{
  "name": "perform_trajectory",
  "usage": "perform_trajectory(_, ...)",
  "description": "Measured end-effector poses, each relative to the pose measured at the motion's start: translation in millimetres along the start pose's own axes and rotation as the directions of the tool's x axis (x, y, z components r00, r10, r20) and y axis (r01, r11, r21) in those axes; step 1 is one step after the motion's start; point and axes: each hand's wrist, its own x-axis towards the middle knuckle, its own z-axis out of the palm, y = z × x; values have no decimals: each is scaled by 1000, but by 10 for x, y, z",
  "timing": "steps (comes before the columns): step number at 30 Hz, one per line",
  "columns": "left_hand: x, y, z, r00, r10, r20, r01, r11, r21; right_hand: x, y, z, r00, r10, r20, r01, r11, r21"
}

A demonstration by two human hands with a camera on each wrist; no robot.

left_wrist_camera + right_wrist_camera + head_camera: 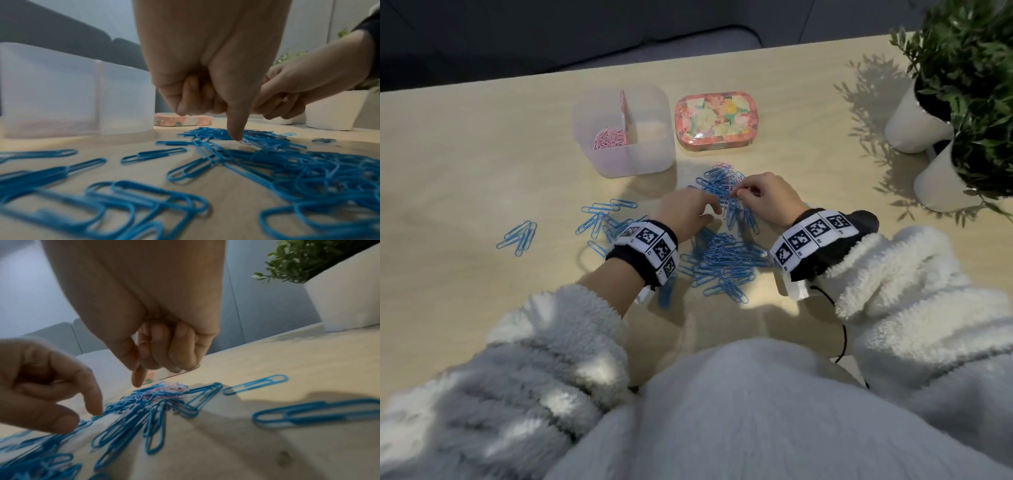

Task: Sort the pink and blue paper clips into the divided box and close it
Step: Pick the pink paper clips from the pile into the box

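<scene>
The translucent divided box (pixel 650 154) stands open at the back, with pink clips (pixel 608 137) in its left compartment and the right one bare. Its floral lid (pixel 717 120) lies to its right. Blue paper clips (pixel 726 260) spread over the table, and a few small pink ones (pixel 174 389) are tangled in the far pile. My left hand (pixel 714 212) points its index fingertip (pixel 236 136) down onto that pile, the other fingers curled. My right hand (pixel 738 193) pinches at the pile with thumb and index, and a small pink clip (pixel 145 342) sits in its curled fingers.
Two white pots with green plants (pixel 917 126) (pixel 941 181) stand at the right of the wooden table (pixel 465 171). More loose blue clips (pixel 520 234) lie to the left. The far table edge runs just behind the box.
</scene>
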Motion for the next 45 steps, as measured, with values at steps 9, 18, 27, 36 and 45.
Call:
perform_trajectory(9,231,156,60,995,-81,-61,88,990,109,-111,107,47,997,76,-32,-75,997,10)
perform_trajectory(18,142,9,119,974,-225,29,226,970,-84,33,-76,-116,999,31,-38,-29,998,55)
perform_trajectory(27,16,-196,59,993,-116,-32,114,991,-71,-91,-217,78,984,-59,168,83,986,-142)
perform_trajectory(36,-14,-351,-10,993,-117,32,118,993,-27,-262,-85,37,985,-4,175,46,971,-236)
perform_trajectory(45,57,-232,-60,993,-82,89,74,993,92,58,-661,-119,989,-111,102,120,989,-81)
